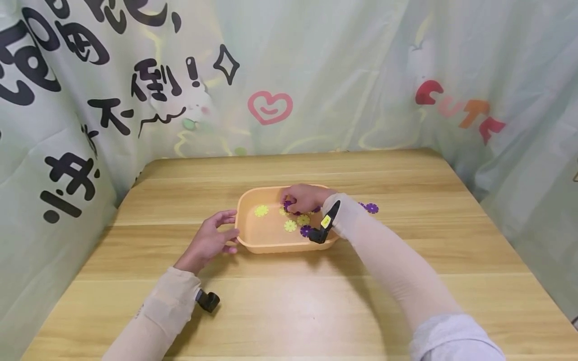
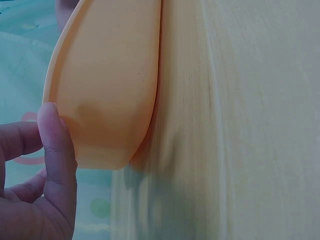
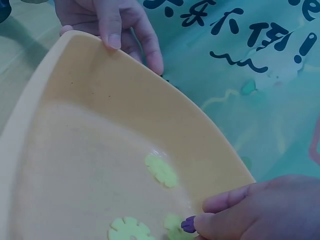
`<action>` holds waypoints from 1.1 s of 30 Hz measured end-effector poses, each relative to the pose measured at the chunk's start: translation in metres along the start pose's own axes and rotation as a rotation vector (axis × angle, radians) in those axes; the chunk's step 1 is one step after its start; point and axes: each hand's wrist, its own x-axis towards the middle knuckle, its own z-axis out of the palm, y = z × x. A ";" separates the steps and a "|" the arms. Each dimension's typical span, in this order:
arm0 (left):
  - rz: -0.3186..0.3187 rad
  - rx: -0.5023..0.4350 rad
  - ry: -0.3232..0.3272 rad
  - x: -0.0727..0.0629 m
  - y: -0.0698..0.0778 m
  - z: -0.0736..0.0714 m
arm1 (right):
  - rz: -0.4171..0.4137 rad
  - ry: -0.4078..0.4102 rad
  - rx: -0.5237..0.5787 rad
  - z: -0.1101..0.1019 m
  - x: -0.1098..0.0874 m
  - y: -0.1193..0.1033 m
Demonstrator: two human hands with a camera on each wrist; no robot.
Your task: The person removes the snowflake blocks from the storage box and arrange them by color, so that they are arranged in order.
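Observation:
An orange plastic tray (image 1: 271, 247) stands on the table with yellow flower-shaped pieces (image 1: 261, 210) and purple ones (image 1: 305, 230) lying in it. My left hand (image 1: 212, 235) holds the tray's left end, its thumb (image 2: 54, 125) at the rim and the other fingers on the outer side. Over the tray, near its back wall, my right hand (image 1: 307, 198) pinches a purple flower piece (image 3: 188, 224) between thumb and index finger. Just below that piece, the right wrist view shows a yellow flower piece (image 3: 172, 225), partly covered by the fingers.
Purple flower pieces (image 1: 372, 208) lie on the wooden table (image 1: 289, 311) right of the tray, partly behind my right forearm. Each wrist wears a black camera (image 1: 207, 301). A printed curtain (image 1: 325, 75) hangs along the table's back and sides.

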 end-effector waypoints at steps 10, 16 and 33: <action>-0.001 0.011 0.001 0.000 0.002 0.001 | 0.024 0.030 0.028 -0.012 -0.011 0.006; -0.001 0.011 0.005 0.001 0.002 0.002 | 0.018 0.055 0.048 -0.020 -0.021 0.009; 0.001 0.008 0.005 0.001 0.000 0.001 | 0.007 0.115 -0.005 -0.033 -0.045 0.010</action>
